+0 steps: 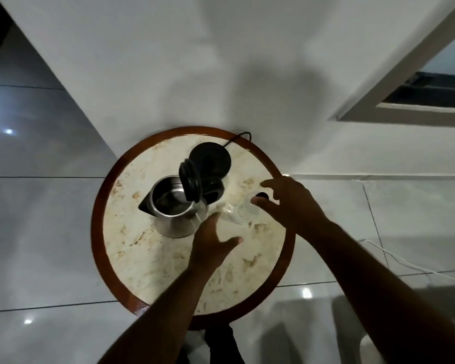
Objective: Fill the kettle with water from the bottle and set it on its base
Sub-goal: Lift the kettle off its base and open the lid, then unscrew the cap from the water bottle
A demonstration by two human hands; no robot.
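A round tabletop of mottled cream marble with a reddish-brown wooden rim stands against a white wall; on its left half, towards the far edge, sits a stainless-steel electric kettle with a dark pointed spout aimed at the left edge; its round black lid is hinged upright, and the shiny inside of the body shows through the open mouth; the black handle is on its right side. Just behind the kettle, near the far edge by the wall, lies the round black kettle base, bare, with a black cord running off it over the far edge; the kettle stands beside the base and not on it. In front of the kettle the left hand reaches in from the near edge, fingers and thumb spread wide, gripping nothing, its fingertips close to the kettle's lower wall. Right of the kettle stands a clear plastic water bottle, blurred, with a small black cap seen at its top. The right hand hovers over the right edge, fingers parted and curled around the cap; whether they touch it cannot be told.
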